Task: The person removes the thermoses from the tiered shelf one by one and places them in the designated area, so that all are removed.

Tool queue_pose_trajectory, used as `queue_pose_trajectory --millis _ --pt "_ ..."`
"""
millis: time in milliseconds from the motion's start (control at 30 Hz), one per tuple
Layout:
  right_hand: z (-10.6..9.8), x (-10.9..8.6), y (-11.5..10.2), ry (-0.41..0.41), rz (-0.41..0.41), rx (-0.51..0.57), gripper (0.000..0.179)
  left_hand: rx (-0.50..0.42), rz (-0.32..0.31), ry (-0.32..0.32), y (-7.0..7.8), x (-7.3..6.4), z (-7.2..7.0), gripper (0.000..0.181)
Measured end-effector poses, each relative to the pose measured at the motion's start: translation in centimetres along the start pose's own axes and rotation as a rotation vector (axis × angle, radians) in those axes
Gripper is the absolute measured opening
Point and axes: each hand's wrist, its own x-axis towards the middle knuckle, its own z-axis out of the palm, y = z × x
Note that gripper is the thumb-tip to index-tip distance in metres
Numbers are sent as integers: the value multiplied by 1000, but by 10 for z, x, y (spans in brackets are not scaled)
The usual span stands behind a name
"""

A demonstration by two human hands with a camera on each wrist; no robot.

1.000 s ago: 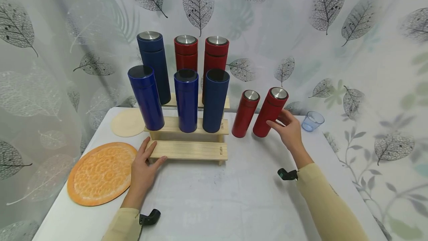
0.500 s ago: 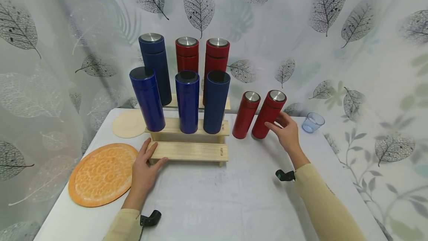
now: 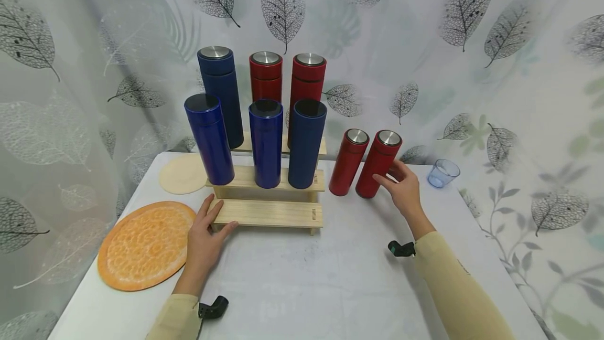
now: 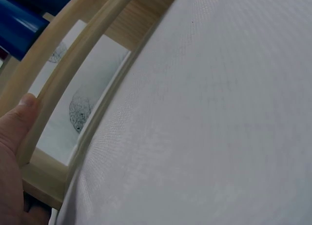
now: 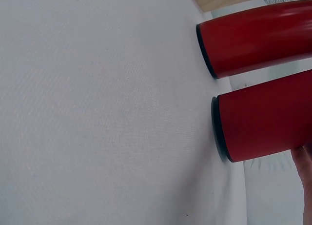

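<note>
My right hand (image 3: 402, 191) grips a matte red thermos (image 3: 377, 167) with a steel lid. Its base is at the white tablecloth in the right wrist view, beside a glossier red thermos (image 5: 258, 37). My left hand (image 3: 205, 237) holds the left end of a stepped wooden rack (image 3: 269, 214), thumb (image 4: 22, 115) along the front board's edge and fingers over the end. On the middle step stand two glossy blue thermoses, the left one (image 3: 209, 140) and the centre one (image 3: 266, 143), and a matte navy one (image 3: 306, 143). Behind them, a tall navy thermos (image 3: 219, 93) and two red ones (image 3: 266, 75) are partly hidden.
An orange round mat (image 3: 143, 245) with a bread-like print lies left of the rack. Behind it is a pale round disc (image 3: 181, 174). A small blue glass (image 3: 442, 173) stands near the table's right edge. A leaf-printed curtain (image 3: 368, 30) hangs behind and on both sides.
The matte red thermos in my right hand has shifted slightly left and down, closer to its red neighbour. My left hand stays on the rack.
</note>
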Motion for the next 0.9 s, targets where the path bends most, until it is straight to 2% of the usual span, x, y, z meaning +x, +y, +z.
queue_pose_trajectory --millis 467,900 --pt "-1 -1 5 -6 15 -21 70 -15 7 5 2 -1 0 71" --pt "-6 -1 1 -38 43 -60 73 3 24 6 1 -1 -1 72"
